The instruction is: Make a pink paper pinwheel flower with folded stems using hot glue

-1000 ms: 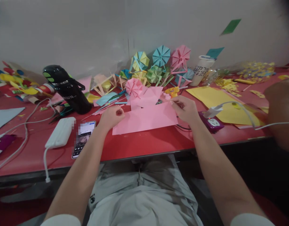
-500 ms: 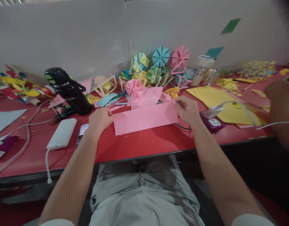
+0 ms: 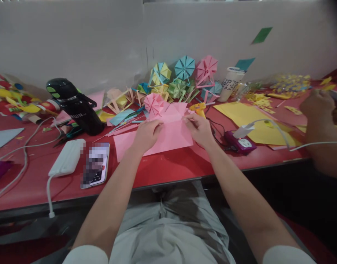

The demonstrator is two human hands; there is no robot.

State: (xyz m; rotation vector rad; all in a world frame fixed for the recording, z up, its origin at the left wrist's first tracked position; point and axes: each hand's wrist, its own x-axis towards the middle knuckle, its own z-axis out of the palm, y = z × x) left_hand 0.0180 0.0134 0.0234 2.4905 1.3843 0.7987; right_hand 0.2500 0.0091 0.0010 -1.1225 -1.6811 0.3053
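A folded-looking strip of pink paper (image 3: 172, 138) lies before me near the table's front edge. My left hand (image 3: 148, 135) lies over its middle-left part, fingers curled at the upper edge. At its right end, my right hand (image 3: 199, 129) pinches the upper corner between thumb and fingers. More pink paper (image 3: 175, 110) sits just behind the strip, next to a pink folded-paper pinwheel shape (image 3: 154, 105). A yellow glue gun (image 3: 198, 109) lies right behind my right hand.
Folded-paper umbrellas (image 3: 184, 68) stand at the back by a paper cup (image 3: 231, 83). To the left are a black bottle (image 3: 75, 108), a power bank (image 3: 67, 157) and a phone (image 3: 96, 165). On the right are yellow paper (image 3: 248, 121), a purple socket (image 3: 240, 143) and another person's arm (image 3: 321, 124).
My left hand has moved right, from the strip's left end to its middle, uncovering the phone. My right hand has shifted slightly left. The strip's left end now reaches further left.
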